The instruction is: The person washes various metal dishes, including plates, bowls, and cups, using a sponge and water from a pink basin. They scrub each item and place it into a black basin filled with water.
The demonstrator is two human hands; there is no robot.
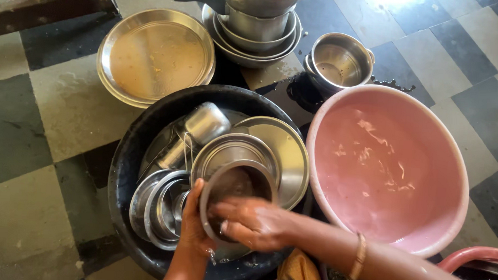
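Scrubbing inside a small steel bowl (237,193) over the near black tub (124,167) of steel dishes, the right hand (256,223) is rubbing with curled fingers while the left hand (193,225) is gripping its rim, probably calling for a rinse in the pink basin (457,168) to the right.

Round steel bowl (238,185), wet and tilted on edge, above the black tub (129,156)

Checkered tile floor (28,128), dark and pale squares, wet in patches. Directly on it: black tub (124,167), pink basin (389,164) just beside, steel plate (155,55), stack of steel pots (255,29), small steel bowl (339,60).
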